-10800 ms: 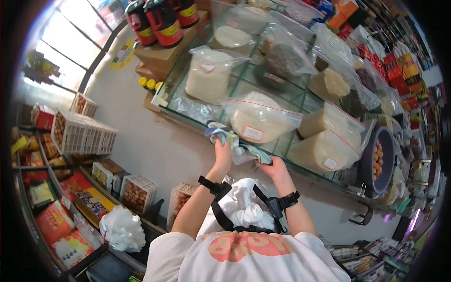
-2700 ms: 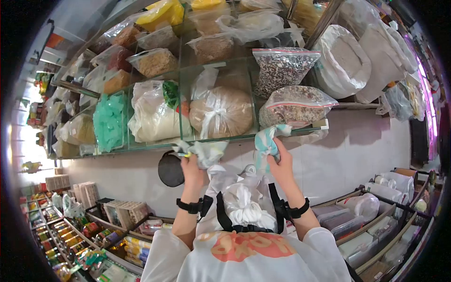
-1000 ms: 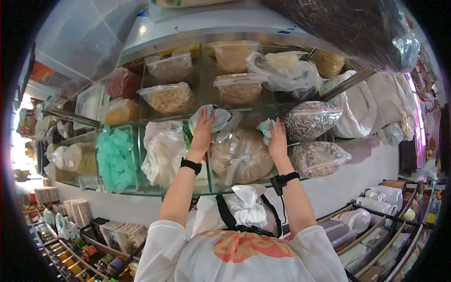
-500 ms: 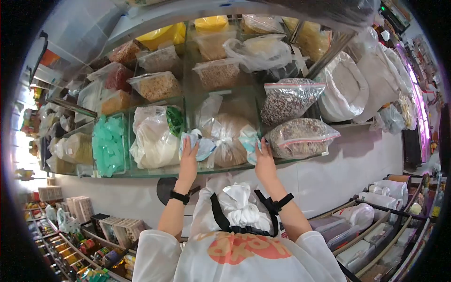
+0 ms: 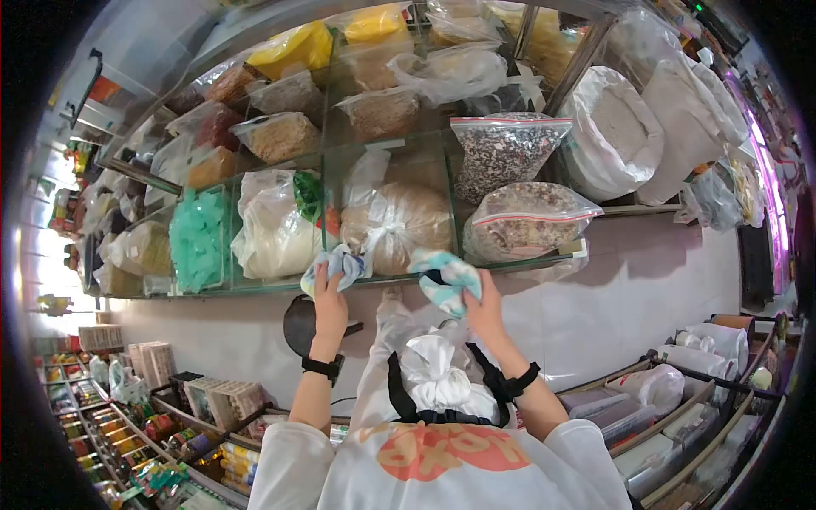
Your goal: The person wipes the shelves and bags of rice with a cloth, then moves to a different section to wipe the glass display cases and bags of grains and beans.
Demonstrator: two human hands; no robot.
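Observation:
My left hand [image 5: 329, 299] has its fingers on a light blue and white cloth [image 5: 338, 265], pressed at the front edge of the glass-walled display counter. My right hand [image 5: 484, 304] grips a turquoise and white patterned cloth [image 5: 445, 279], which hangs just in front of that edge. Between the two cloths, behind the front glass, a tied clear bag of brown grain-like goods [image 5: 414, 223] sits in its compartment. Left of it stands a white plastic bag [image 5: 274, 228] beside something green.
Green packets [image 5: 198, 240] fill a compartment further left. Zip bags of mixed grains [image 5: 529, 228] lie at the right, near a big open white sack [image 5: 609, 127]. A dark round stool [image 5: 302, 326] stands below the counter. Shelves of goods flank me on both sides.
Both hands have drawn back toward me with their cloths. The right cloth has come off the front glass and spread wider; the left one has slid down to the counter edge.

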